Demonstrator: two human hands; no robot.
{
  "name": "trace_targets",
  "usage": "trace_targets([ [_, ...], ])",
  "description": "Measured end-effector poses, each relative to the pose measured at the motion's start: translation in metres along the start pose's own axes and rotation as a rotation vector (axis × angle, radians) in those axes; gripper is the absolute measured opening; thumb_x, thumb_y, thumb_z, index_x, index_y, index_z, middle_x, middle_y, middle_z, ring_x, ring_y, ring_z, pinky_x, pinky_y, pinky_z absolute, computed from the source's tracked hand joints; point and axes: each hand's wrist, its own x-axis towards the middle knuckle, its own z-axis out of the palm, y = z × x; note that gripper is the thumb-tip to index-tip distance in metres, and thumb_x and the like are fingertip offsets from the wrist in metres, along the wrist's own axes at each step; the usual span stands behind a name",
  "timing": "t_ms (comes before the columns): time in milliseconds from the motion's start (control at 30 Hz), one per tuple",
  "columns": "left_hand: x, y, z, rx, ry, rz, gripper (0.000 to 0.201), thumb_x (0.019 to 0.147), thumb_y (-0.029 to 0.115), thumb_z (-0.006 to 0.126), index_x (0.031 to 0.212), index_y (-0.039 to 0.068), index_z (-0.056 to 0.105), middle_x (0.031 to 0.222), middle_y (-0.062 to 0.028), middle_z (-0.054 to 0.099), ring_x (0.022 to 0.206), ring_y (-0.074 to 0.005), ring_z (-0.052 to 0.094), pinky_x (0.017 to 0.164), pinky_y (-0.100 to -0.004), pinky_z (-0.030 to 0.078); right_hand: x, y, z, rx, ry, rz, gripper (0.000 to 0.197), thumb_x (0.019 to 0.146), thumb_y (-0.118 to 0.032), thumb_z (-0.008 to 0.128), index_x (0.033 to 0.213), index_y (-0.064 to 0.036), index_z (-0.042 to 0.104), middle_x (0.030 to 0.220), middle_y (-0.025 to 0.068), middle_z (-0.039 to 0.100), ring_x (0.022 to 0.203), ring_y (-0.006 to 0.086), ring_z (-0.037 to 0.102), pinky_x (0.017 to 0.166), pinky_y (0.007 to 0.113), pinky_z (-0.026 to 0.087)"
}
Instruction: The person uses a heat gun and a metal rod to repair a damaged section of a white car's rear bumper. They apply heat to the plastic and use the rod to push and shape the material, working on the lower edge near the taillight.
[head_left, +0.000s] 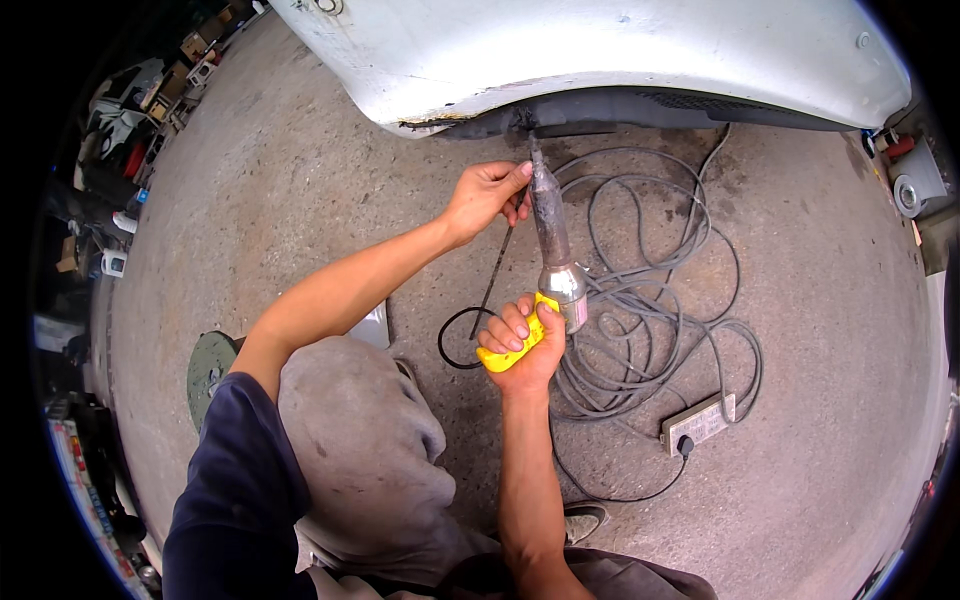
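My right hand (pixel 524 342) grips the yellow handle of a heat gun (pixel 553 250), whose long grey metal nozzle points up at the lower edge of a white car bumper (pixel 620 55). My left hand (pixel 487 195) pinches a thin black plastic rod (pixel 492 280) beside the nozzle tip, close under the bumper's dark cracked edge (pixel 520 118). The rod hangs down and curls into a loop on the ground.
A tangle of grey cable (pixel 650 290) lies on the concrete floor to the right, running to a power strip (pixel 698 423). A round green disc (pixel 208 370) lies at my left. Boxes and clutter (pixel 150 100) line the far left. My bent knee (pixel 350 430) is below.
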Motion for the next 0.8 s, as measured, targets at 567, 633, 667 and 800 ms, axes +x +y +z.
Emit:
trace_targets([
  [567, 0.0024, -0.0041, -0.0030, 0.021, 0.002, 0.019, 0.041, 0.099, 0.038, 0.058, 0.081, 0.001, 0.064, 0.067, -0.0050, 0.063, 0.057, -0.0100, 0.059, 0.047, -0.0232, 0.047, 0.0028, 0.0001, -0.0031, 0.045, -0.008, 0.031, 0.020, 0.091, -0.030, 0.053, 0.085, -0.0107, 0.052, 0.062, -0.0014, 0.044, 0.049, 0.0107, 0.040, 0.049, 0.028, 0.034],
  [633, 0.0026, -0.0048, -0.0036, 0.018, -0.004, 0.024, 0.041, 0.099, 0.038, 0.058, 0.081, 0.001, 0.064, 0.067, -0.0049, 0.063, 0.057, -0.0099, 0.059, 0.048, -0.0231, 0.047, 0.0032, 0.0004, -0.0025, 0.037, -0.004, 0.029, 0.020, 0.091, -0.030, 0.053, 0.085, -0.0108, 0.052, 0.062, -0.0017, 0.044, 0.049, 0.0104, 0.040, 0.049, 0.028, 0.033],
  [667, 0.0023, -0.0045, -0.0041, 0.018, -0.007, 0.027, 0.041, 0.099, 0.038, 0.058, 0.081, 0.001, 0.064, 0.067, -0.0048, 0.063, 0.057, -0.0098, 0.059, 0.048, -0.0231, 0.047, 0.0036, 0.0005, -0.0025, 0.042, -0.010, 0.035, 0.020, 0.091, -0.030, 0.053, 0.085, -0.0108, 0.052, 0.062, -0.0019, 0.044, 0.049, 0.0103, 0.040, 0.049, 0.028, 0.034],
  [800, 0.0020, -0.0043, -0.0050, 0.027, 0.002, 0.032, 0.041, 0.099, 0.038, 0.059, 0.081, 0.001, 0.064, 0.068, -0.0047, 0.063, 0.057, -0.0097, 0.059, 0.048, -0.0233, 0.047, 0.0059, -0.0012, -0.0047, 0.085, -0.032, 0.071, 0.021, 0.091, -0.030, 0.054, 0.085, -0.0107, 0.052, 0.062, -0.0026, 0.044, 0.049, 0.0101, 0.041, 0.049, 0.027, 0.034],
])
